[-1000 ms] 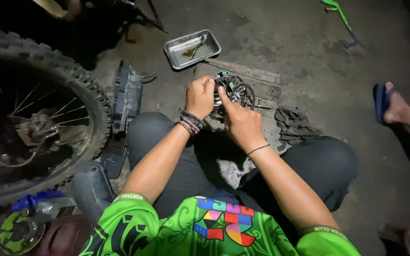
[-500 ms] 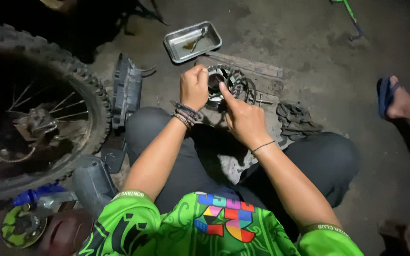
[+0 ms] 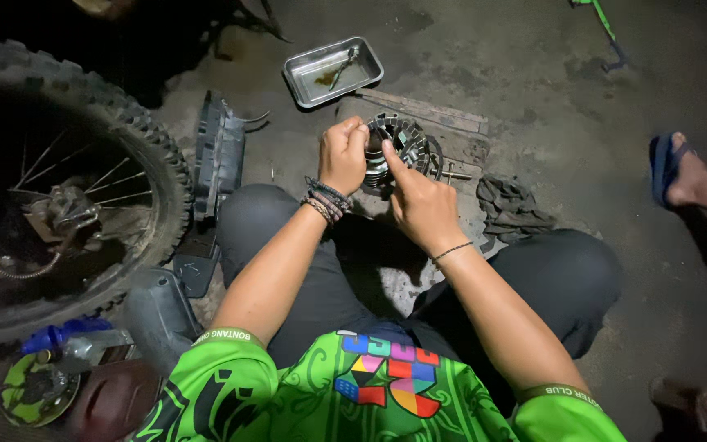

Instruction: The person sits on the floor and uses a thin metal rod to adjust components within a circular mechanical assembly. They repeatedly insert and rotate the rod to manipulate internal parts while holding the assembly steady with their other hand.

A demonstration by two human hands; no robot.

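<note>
A round toothed metal part (image 3: 398,151) is held over a wooden board (image 3: 431,110) on the floor, the left hand (image 3: 342,155) clamped on its side, the right hand (image 3: 419,200) pressing a finger on top. It appears part-dismantled; a metal tray (image 3: 304,86) holds one small piece, the rest unclear.

You sit on a bare grey concrete floor (image 3: 533,98), stained and dusty. Ahead of you a shallow rectangular metal tray (image 3: 333,71) rests on it, holding a little brown oil. Just beyond your knees lies a flat weathered wooden board (image 3: 427,110). To its right a crumpled dark grey rag (image 3: 513,205) lies on the concrete. To your left a knobby black spoked motorcycle wheel (image 3: 67,188) stands, with a black plastic cover panel (image 3: 218,155) beside it.
</note>
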